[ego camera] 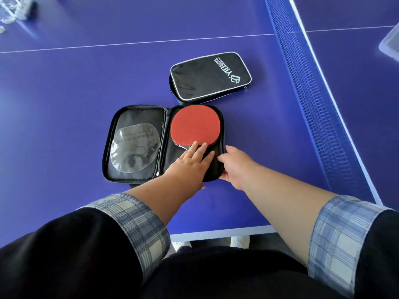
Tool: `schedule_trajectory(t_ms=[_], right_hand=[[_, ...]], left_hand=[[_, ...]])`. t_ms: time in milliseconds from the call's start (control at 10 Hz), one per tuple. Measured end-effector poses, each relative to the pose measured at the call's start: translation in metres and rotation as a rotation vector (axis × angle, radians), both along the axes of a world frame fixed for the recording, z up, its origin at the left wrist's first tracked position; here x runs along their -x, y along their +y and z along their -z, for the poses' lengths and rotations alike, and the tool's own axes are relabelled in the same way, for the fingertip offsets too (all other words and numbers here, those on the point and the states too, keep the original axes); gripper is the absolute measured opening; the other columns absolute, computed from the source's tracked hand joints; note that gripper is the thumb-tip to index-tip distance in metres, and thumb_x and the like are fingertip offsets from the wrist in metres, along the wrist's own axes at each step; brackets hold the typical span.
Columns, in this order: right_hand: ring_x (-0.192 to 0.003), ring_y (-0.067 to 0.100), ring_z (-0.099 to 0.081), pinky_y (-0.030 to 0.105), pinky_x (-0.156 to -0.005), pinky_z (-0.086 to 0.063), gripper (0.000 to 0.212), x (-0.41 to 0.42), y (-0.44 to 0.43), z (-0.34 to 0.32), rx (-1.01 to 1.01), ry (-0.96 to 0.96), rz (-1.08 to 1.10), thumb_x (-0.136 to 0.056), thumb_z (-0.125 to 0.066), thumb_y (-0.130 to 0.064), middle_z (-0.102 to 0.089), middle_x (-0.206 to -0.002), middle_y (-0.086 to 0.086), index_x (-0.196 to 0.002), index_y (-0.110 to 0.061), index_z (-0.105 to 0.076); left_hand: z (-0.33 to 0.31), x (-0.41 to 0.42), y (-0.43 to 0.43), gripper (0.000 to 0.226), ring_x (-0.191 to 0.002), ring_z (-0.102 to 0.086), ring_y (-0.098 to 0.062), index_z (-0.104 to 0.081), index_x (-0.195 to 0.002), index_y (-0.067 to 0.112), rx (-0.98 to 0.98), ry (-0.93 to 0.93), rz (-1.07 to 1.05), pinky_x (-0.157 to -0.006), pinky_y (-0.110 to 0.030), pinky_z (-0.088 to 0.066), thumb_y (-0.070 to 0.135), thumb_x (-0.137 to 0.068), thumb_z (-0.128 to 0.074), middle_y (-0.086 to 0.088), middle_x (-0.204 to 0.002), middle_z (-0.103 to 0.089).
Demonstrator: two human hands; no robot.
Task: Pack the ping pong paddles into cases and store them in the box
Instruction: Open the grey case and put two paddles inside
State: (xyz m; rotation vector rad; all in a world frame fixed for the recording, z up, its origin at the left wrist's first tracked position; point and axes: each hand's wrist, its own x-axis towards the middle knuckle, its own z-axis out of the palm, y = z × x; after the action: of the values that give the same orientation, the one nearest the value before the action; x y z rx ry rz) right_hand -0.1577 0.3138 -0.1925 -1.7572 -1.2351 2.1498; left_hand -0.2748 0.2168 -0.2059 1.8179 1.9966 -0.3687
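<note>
A black paddle case [138,117] lies open flat on the blue ping pong table [64,104]. A red paddle [195,126] rests in its right half, its handle hidden under my left hand [192,162], which lies flat on it with fingers spread. A clear round film [135,147] sits in the left half. My right hand [234,165] grips the case's right edge near the front corner. A second black case [210,76], zipped shut with white lettering, lies just behind the open one.
The blue net [313,93] runs diagonally along the right. Part of a clear plastic box [390,43] shows at the far right beyond the net. Clear plastic items [13,9] sit at the far left corner. The table's front edge [216,231] is close to my body.
</note>
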Motion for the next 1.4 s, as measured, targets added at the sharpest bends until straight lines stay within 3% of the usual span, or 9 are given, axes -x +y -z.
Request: schedule_trajectory(t_ms=[300,500,800,900,1000,1100,1200,1300,1400], right_hand=[[-0.103,0.026,-0.071,0.042,-0.081,-0.062,0.042,-0.011,0.004,0.003,0.039,0.098,-0.105,-0.097,-0.045,-0.002,-0.071,-0.116,0.006,-0.126,-0.026,-0.063],[-0.103,0.027,-0.07,0.044,-0.079,-0.063,0.042,-0.006,-0.005,0.01,0.046,0.055,-0.028,-0.095,-0.052,-0.002,-0.066,-0.122,0.01,-0.132,-0.021,-0.058],[-0.087,0.026,-0.073,0.044,-0.081,-0.061,0.031,0.003,-0.014,0.007,0.182,0.059,0.253,-0.104,-0.047,-0.038,-0.076,-0.1,0.007,-0.111,-0.017,-0.069],[-0.112,0.026,-0.063,0.039,-0.097,-0.053,0.026,0.017,-0.019,0.013,0.035,-0.133,0.067,-0.104,-0.045,-0.021,-0.065,-0.124,0.004,-0.127,-0.019,-0.058],[-0.129,0.028,-0.05,0.034,-0.104,-0.044,0.033,0.03,-0.034,0.022,-0.388,-0.349,-0.353,-0.101,-0.044,-0.007,-0.053,-0.138,0.008,-0.133,-0.013,-0.049],[-0.137,0.031,-0.039,0.032,-0.094,-0.042,0.048,0.044,-0.049,0.014,-0.827,-0.538,-0.838,-0.098,-0.042,0.001,-0.043,-0.147,0.01,-0.145,-0.009,-0.04],[-0.138,0.036,-0.036,0.034,-0.088,-0.041,0.053,0.055,-0.055,0.018,-0.754,-0.579,-0.849,-0.097,-0.042,0.003,-0.038,-0.149,0.014,-0.148,-0.004,-0.035],[-0.127,0.033,-0.047,0.029,-0.093,-0.046,0.045,0.052,-0.058,0.024,-0.907,-0.772,-1.11,-0.098,-0.045,-0.009,-0.05,-0.135,0.015,-0.142,-0.007,-0.044],[-0.076,0.018,-0.052,0.022,-0.055,-0.041,0.026,0.039,-0.063,0.034,-0.468,-0.439,-0.146,-0.096,-0.053,-0.025,-0.056,-0.097,0.003,-0.12,-0.017,-0.056]], left_hand=[[0.003,-0.007,0.002,0.094,-0.151,0.015,-0.028,0.007,-0.158,0.023,-0.043,0.015,-0.059,-0.119,-0.042,-0.022,0.026,-0.093,-0.061,-0.003,-0.165,0.016],[0.0,-0.004,-0.001,0.092,-0.151,0.019,-0.028,0.001,-0.159,0.025,0.02,-0.034,-0.071,-0.117,-0.046,-0.025,0.033,-0.093,-0.063,-0.004,-0.165,0.018],[0.003,-0.001,-0.013,0.083,-0.151,0.016,-0.03,0.001,-0.159,0.021,-0.127,-0.11,-0.148,-0.115,-0.041,-0.034,0.008,-0.093,-0.049,-0.001,-0.166,0.011],[-0.003,0.007,-0.016,0.083,-0.152,0.014,-0.021,-0.002,-0.159,0.025,-0.202,-0.222,-0.245,-0.118,-0.041,-0.03,0.009,-0.094,-0.052,0.005,-0.166,0.009],[-0.013,0.014,-0.018,0.083,-0.152,0.011,-0.018,-0.003,-0.159,0.025,-0.263,-0.298,-0.276,-0.119,-0.036,-0.021,0.007,-0.095,-0.052,0.006,-0.166,0.008],[-0.011,0.02,-0.022,0.08,-0.153,0.008,-0.018,-0.004,-0.159,0.022,-0.342,-0.316,-0.25,-0.12,-0.028,-0.008,0.01,-0.097,-0.054,0.003,-0.167,0.004],[-0.008,0.024,-0.024,0.077,-0.153,0.005,-0.017,-0.009,-0.159,0.021,-0.397,-0.332,-0.264,-0.114,-0.021,-0.003,0.012,-0.098,-0.055,0.003,-0.167,-0.002],[-0.007,0.025,-0.026,0.078,-0.153,0.005,-0.017,-0.009,-0.159,0.021,-0.399,-0.345,-0.259,-0.117,-0.025,-0.007,0.01,-0.097,-0.055,0.003,-0.167,-0.002],[-0.006,0.026,-0.027,0.078,-0.153,0.007,-0.017,-0.008,-0.159,0.021,-0.375,-0.341,-0.232,-0.119,-0.028,-0.011,0.006,-0.095,-0.051,0.003,-0.167,0.0]])
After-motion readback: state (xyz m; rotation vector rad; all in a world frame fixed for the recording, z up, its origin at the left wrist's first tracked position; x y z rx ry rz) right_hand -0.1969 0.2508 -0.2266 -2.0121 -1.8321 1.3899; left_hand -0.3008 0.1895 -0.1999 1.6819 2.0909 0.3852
